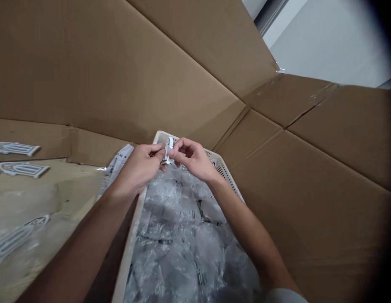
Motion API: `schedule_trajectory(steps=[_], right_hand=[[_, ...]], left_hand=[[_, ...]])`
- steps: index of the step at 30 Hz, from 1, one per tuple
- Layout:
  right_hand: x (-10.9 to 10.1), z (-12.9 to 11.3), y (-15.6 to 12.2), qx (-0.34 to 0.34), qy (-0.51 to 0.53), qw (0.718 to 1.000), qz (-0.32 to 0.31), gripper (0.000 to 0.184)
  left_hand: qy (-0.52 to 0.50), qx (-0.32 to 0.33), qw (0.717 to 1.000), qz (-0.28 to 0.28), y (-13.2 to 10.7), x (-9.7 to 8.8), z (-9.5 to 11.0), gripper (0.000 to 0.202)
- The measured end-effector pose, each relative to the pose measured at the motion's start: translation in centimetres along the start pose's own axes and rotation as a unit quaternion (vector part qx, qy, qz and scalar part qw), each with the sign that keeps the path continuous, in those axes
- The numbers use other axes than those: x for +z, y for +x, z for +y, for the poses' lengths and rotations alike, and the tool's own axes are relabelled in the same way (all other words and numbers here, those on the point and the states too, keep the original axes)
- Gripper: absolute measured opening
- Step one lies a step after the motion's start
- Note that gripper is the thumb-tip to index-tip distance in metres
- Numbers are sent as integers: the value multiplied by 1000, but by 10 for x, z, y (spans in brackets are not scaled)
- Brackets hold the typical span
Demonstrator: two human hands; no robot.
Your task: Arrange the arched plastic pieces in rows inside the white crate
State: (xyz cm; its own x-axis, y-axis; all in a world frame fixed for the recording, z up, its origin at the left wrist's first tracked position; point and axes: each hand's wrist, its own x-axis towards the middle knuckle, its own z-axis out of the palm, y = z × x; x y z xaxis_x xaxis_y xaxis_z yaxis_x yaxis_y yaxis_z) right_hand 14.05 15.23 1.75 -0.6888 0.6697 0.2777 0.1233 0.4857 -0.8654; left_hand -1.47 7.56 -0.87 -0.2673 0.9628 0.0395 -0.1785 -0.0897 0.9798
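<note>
My left hand pinches a small white window-shaped plastic frame with dark lines, seen nearly edge-on. From the other side, the thumb and fingers of my right hand are closed on the same frame; its far edge is partly covered by fingers. Both hands hover over the far end of a white plastic basket. Inside the basket lie many crumpled clear plastic bags, with dark-lined pieces showing faintly through them.
To the left, several arched white window frames lie on a pale surface, one in or under clear plastic. A printed paper sheet sits beside the basket. Tall cardboard walls rise behind and to the right.
</note>
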Motion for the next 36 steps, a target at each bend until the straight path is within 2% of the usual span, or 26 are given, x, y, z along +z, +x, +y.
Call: schedule_trajectory(steps=[4, 7, 11, 14, 16, 18, 22, 26, 31, 36], right_hand=[[7, 1, 5, 9, 51, 998, 47, 46], [8, 7, 8, 50, 114, 990, 71, 60], [8, 7, 6, 77, 99, 992, 24, 53], [4, 12, 8, 70, 77, 995, -8, 48], [1, 25, 13, 68, 44, 997, 0, 39], [0, 46, 21, 119, -35, 992, 21, 31], [11, 97, 36, 284, -200, 935, 76, 25], [27, 133, 41, 312, -232, 919, 60, 25], [32, 150, 46, 317, -234, 919, 22, 28], [35, 145, 52, 309, -245, 919, 7, 27]], left_hand=[[-2, 30, 1000, 0, 5, -4, -4, 23], [-23, 54, 998, -27, 8, -5, -7, 26], [-8, 46, 999, 21, 11, -5, -9, 42], [22, 42, 997, 65, 14, -10, -9, 38], [50, 41, 993, 96, 15, -17, -6, 34], [67, 34, 991, 111, 15, -24, -2, 27], [63, 25, 990, 122, 11, -32, 10, 15], [37, 6, 992, 123, 11, -33, 13, 9], [24, 14, 990, 141, 18, -39, 7, 10], [23, 24, 988, 148, 19, -42, 6, 11]])
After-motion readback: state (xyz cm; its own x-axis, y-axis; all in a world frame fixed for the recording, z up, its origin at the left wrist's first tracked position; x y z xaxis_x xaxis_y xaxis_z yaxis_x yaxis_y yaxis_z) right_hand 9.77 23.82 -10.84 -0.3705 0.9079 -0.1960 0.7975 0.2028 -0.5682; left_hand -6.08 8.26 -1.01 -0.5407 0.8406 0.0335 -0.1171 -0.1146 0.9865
